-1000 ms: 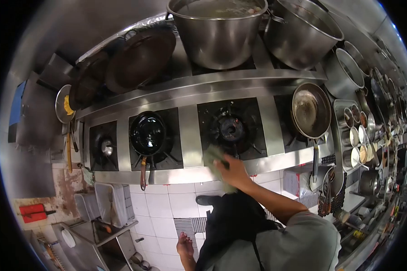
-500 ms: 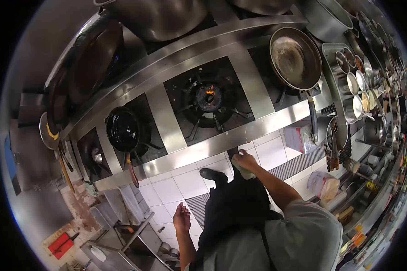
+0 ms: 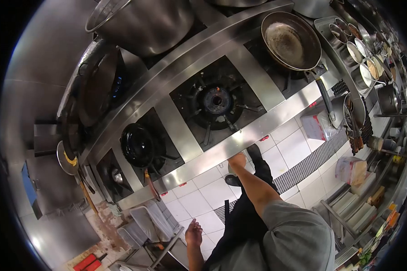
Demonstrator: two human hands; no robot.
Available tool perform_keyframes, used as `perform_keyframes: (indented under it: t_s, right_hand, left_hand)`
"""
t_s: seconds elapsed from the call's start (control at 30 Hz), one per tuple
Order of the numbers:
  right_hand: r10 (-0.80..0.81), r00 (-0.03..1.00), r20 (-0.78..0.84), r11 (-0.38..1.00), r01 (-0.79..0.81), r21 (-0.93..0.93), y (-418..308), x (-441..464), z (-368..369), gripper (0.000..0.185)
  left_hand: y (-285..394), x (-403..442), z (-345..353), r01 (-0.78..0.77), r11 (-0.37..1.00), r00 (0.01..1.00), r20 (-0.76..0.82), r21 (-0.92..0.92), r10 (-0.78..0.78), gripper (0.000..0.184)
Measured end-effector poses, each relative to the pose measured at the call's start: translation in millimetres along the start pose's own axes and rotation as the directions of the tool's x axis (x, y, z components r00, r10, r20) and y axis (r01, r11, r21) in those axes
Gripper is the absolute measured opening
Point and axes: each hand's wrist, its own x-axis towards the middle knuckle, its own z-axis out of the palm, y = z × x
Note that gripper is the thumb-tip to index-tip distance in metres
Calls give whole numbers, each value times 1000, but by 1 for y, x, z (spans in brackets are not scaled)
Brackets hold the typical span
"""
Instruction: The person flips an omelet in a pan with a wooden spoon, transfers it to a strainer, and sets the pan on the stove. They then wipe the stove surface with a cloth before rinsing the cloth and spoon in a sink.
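Note:
My right hand (image 3: 238, 160) reaches down to the front edge of the stove (image 3: 185, 149), below the middle burner (image 3: 217, 101). Its fingers are hidden by the edge and the hand's own back; a pale scrap that may be cloth shows beside it. My left hand (image 3: 194, 233) hangs free above the floor, fingers loosely bent and apart, holding nothing. Left of the middle burner sits a black frying pan (image 3: 137, 143) with a brown handle. A larger worn frying pan (image 3: 288, 40) rests on the right burner, its handle projecting over the front edge.
Large steel pots (image 3: 142, 27) stand along the back. Small metal containers (image 3: 355, 52) fill a tray at right, above a pot of utensils (image 3: 355, 113). A skimmer with a wooden handle (image 3: 68, 160) is at far left. Red knobs (image 3: 264, 138) line the stove front.
My right hand has moved up against the stove front; the cloth it held is now mostly hidden. The orange flame at the middle burner has shrunk away. The view has shifted.

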Motion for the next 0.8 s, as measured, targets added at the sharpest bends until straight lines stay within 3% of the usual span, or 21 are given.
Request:
perform_keyframes:
  t_s: [0.07, 0.2, 0.3, 0.47, 0.6, 0.67, 0.7, 0.77, 0.8]
  right_hand:
    - [-54, 998, -33, 999, 54, 2, 2, 5, 1, 44]
    - [86, 996, -18, 995, -85, 45, -7, 2, -9, 39]
    - [-14, 1000, -10, 1000, 14, -24, 7, 20, 4, 40]
    - [-162, 985, 60, 983, 157, 92, 25, 39, 20, 46]
    - [-230, 968, 103, 966, 214, 146, 35, 52, 28, 41]
    - [-118, 956, 267, 850, -42, 525, 41, 57, 37, 33]
    - [-129, 956, 265, 849, -32, 527, 43, 54, 32, 33]
    - [-118, 867, 484, 610, -321, 724, 47, 41, 21, 29]
    - [-89, 878, 470, 534, -356, 767, 46, 19, 3, 31]
  left_hand:
    - [-4, 1, -12, 11, 1000, 1000, -17, -29, -11, 35]
    - [-10, 3, -30, 48, 998, 999, -2, 35, -48, 48]
    - [-11, 10, -33, 79, 996, 997, -4, 52, -79, 49]
    - [-4, 16, -28, 71, 991, 997, 11, 110, -73, 46]
    - [-1, 20, -23, 38, 993, 999, 18, 109, -40, 44]
    - [-2, 28, -22, 58, 995, 998, 14, 80, -59, 46]
    - [-4, 32, -23, 49, 996, 999, 19, 74, -51, 46]
    - [-9, 35, -27, 49, 995, 999, 16, 82, -50, 49]
    - [-9, 34, -29, 37, 996, 999, 22, 81, -39, 49]
